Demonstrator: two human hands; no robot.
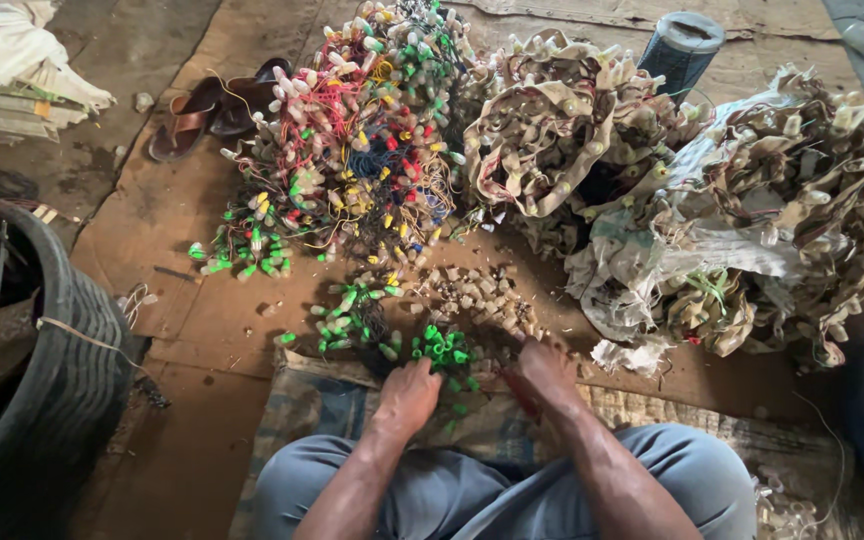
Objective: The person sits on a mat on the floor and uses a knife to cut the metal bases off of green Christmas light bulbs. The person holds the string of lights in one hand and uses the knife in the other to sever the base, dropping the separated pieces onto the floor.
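Down low, both forearms are extended forward from the lap, wrists bent, backs of the hands turned up to the camera. The left hand (407,395) is curled, knuckles up, fingers tucked under at a small cluster of green capped bulbs (442,350); whether the grip is closed on any bulb cannot be told, as the fingertips are hidden. The right hand (547,375) is set just beside it, fingers pointed down into a scatter of pale loose bulbs (477,295); its grip is likewise hidden. Both hands are placed over a woven mat (322,405) on the floor. A large tangle of coloured wired bulbs (352,150) is seen beyond the hands, with heaps of dirty beige bulb strings (752,200) to the right. Brown sandals (207,110) are seen far left, a black tyre-like tub (62,370) nearer left.
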